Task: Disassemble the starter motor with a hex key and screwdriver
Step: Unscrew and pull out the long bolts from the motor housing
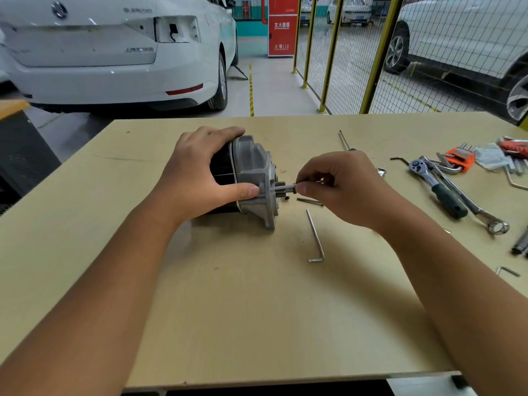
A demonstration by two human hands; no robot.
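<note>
The starter motor [253, 167], a black body with a grey cast end housing, lies on its side in the middle of the table [257, 310]. My left hand [197, 172] wraps over its body, thumb pressed on the housing flange. My right hand [340, 187] pinches a long bolt [287, 187] that sticks out of the housing face to the right. A silver hex key [315, 238] lies on the table just in front of my right hand. A small dark hex key [310, 200] and a small nut [286, 198] rest beside the housing.
Tools lie at the right: a ratchet wrench [437, 190], a combination spanner [471, 207], an orange hex key holder [460, 160], a loose black hex key [400, 160] and a thin rod [345, 140]. A white car and a yellow mesh fence stand beyond the table.
</note>
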